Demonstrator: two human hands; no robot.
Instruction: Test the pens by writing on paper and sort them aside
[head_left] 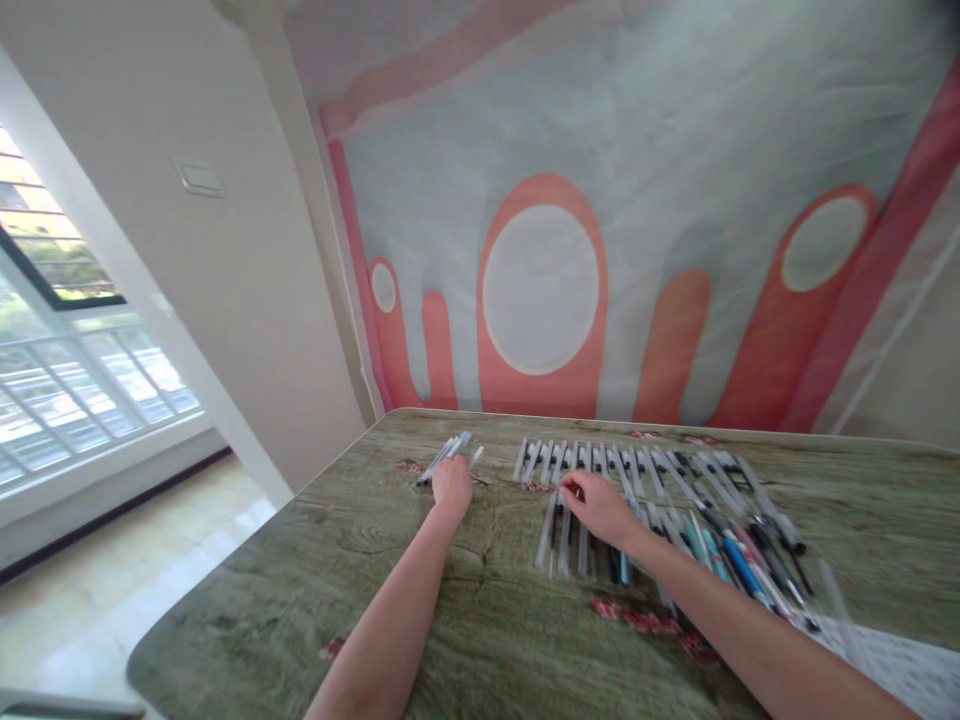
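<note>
On the left part of the table, my left hand (453, 486) is closed over a small bunch of pens (442, 458), its fingertips mostly hidden behind the hand. A short clear piece (476, 457) lies just right of it. My right hand (596, 503) hovers at the gap between two rows of pens, thumb and fingers curled into a pinch. What it pinches, if anything, is too small to make out. Beyond it runs a row of clear tubes with black parts (555, 460). Nearer lies a second row of clear tubes (564, 545), partly covered by my right forearm.
Coloured pens, among them a blue one (746, 572), lie in a cluster on the right. A white patterned sheet (900, 665) is at the near right corner. The green wood-look table (300, 600) meets a wall with a pink-and-grey covering (645, 130); a window stands left.
</note>
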